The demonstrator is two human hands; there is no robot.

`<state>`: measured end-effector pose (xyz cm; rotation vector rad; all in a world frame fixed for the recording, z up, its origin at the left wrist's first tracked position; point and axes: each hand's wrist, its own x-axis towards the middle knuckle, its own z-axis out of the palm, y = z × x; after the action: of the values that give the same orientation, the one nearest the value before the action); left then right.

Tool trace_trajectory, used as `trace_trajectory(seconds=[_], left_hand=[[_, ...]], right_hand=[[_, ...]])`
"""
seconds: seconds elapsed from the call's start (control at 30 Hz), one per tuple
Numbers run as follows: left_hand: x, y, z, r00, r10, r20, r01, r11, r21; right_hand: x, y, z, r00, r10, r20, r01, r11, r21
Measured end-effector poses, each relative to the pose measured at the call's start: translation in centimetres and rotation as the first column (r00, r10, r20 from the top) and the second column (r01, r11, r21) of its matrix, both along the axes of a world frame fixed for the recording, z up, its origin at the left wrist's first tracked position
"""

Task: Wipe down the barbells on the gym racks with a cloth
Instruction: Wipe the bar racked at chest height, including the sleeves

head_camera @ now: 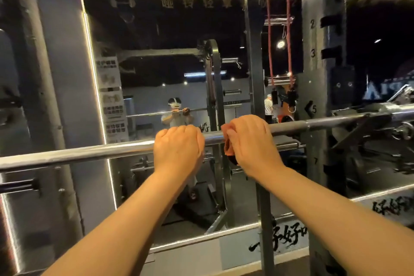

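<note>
Barbell: I see the barbell [107, 151] racked across the middle of the view, right in front of me at about chest height.
Long axis: it runs left to right, rising a little toward the right. Its thicker sleeve end [403, 112] points right, past the numbered rack upright [322, 56]. The left end runs out of view.
Cloth: a reddish cloth [228, 147] is wrapped over the shaft near its middle, with a fold hanging below the bar.
Right hand: my right hand [252, 141] is closed over the bar, clamping the cloth to the steel.
Left hand: my left hand [178, 145] is curled over the bare shaft just to the left of the cloth, steadying it.
Step in hand: I judge this to be mid-wipe on the centre of the shaft.
Next move: I'd slide the cloth along the axis toward the right collar, keeping the grip firm and the left hand bracing so the bar doesn't roll.
Surroundings: the wall mirror [156, 29] lies beyond the bar, and a red band [270, 51] hangs at the upper right.
</note>
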<state>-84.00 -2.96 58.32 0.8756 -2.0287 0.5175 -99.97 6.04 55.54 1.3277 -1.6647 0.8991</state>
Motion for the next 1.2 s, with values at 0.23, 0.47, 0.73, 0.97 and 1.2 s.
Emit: trace_trajectory(seconds=[0.23, 0.47, 0.73, 0.97, 1.2], left_hand=[[-0.3, -0.4, -0.2, 1.000, 0.015, -0.009, -0.015, 0.999, -0.029], [-0.3, -0.6, -0.4, 0.999, 0.047, 0.004, -0.046, 0.998, -0.044], [-0.4, -0.7, -0.4, 0.999, 0.048, -0.010, -0.048, 0.997, -0.056], [-0.4, -0.8, -0.4, 0.999, 0.035, -0.016, -0.036, 0.998, -0.047], [-0.6, -0.9, -0.5, 0.999, 0.022, -0.039, -0.023, 0.999, -0.025]], right_hand=[[0.0, 0.1, 2.6, 0.974, -0.137, -0.179, 0.175, 0.960, 0.217], [0.7, -1.5, 2.8, 0.971, -0.215, -0.102, 0.232, 0.950, 0.211], [1.0, -0.3, 0.8, 0.978, -0.147, -0.145, 0.159, 0.984, 0.076], [0.6, -1.3, 3.6, 0.977, -0.213, 0.030, 0.200, 0.951, 0.234], [1.7, -1.4, 0.3, 0.985, -0.164, -0.057, 0.167, 0.985, 0.045]])
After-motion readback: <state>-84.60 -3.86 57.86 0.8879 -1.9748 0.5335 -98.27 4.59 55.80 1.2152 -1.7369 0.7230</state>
